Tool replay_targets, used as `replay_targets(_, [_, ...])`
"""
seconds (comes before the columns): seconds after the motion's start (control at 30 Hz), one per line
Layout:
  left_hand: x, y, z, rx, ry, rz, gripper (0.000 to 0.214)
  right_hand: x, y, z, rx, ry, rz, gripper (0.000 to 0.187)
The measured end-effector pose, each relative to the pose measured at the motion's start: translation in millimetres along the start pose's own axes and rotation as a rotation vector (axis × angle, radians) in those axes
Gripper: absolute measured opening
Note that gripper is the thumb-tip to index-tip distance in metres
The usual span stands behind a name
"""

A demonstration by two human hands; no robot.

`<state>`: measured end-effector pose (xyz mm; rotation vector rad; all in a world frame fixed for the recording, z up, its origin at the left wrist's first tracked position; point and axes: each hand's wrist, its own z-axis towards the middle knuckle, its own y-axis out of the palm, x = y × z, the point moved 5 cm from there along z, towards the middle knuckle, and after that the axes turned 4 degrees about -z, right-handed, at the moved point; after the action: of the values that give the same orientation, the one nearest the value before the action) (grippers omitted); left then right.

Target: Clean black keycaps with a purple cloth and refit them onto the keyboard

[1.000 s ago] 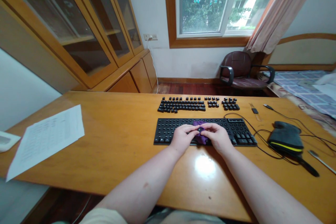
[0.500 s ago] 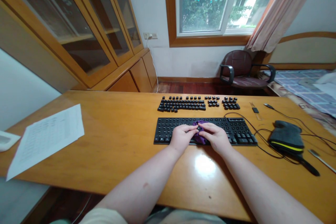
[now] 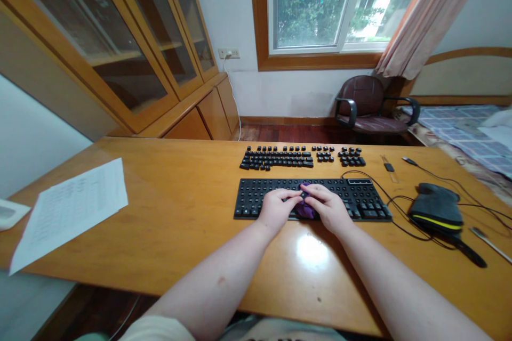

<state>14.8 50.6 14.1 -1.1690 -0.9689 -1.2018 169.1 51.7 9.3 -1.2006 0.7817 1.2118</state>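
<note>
Purple and soft, the small bunched cloth [image 3: 307, 209] sits over the middle of the flat black plastic keyboard base [image 3: 256, 200], pinched between both hands. The left hand [image 3: 277, 209] has its fingers curled in on the cloth's left side. The right hand [image 3: 331, 208] closes on it from the right, and the fingertips of both meet near the top of the wad. Something small and dark seems to be gripped inside the folds (too small to name for certain).

Judging by this, the work in hand is rubbing a small part clean in the cloth, just above the base, whose sockets stand mostly bare. A next move would call for a steady pinch and small turns of the fingers, so that the piece does not slip down among the rows of sockets.

Beyond the base and apart from it, loose black keycaps [image 3: 276, 159] lie in rows on the glossy orange-brown wooden desk [image 3: 180, 208]. A few keys are fitted at the base's right end. To the right, thin black cables [image 3: 396, 208] loop toward a dark grey pouch with a yellow stripe [image 3: 436, 206]. A careless sweep of the right forearm that way could snag them. A printed white paper sheet [image 3: 72, 208] lies well apart on the left.
</note>
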Motion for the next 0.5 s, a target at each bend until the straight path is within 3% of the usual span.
replay_targets(0.1, [0,0.7,0,-0.006,-0.014,-0.018,0.014,9,-1,-1,0.097,0.088,0.142,0.036])
replay_targets(0.17, [-1,0.8,0,-0.006,-0.017,-0.016,0.013,11,-2,-2,0.144,0.105,0.117,0.027])
replay_targets(0.27, [-1,0.1,0,-0.002,-0.016,-0.004,0.013,5,-3,-1,0.118,0.030,-0.006,0.017])
replay_targets(0.37, [-2,-0.9,0,0.009,-0.010,0.005,0.012,0,-1,-1,0.045,-0.019,-0.056,0.020])
replay_targets(0.5, [-2,-0.2,0,0.003,0.015,0.012,0.013,-1,-5,-1,0.122,-0.040,-0.053,0.010])
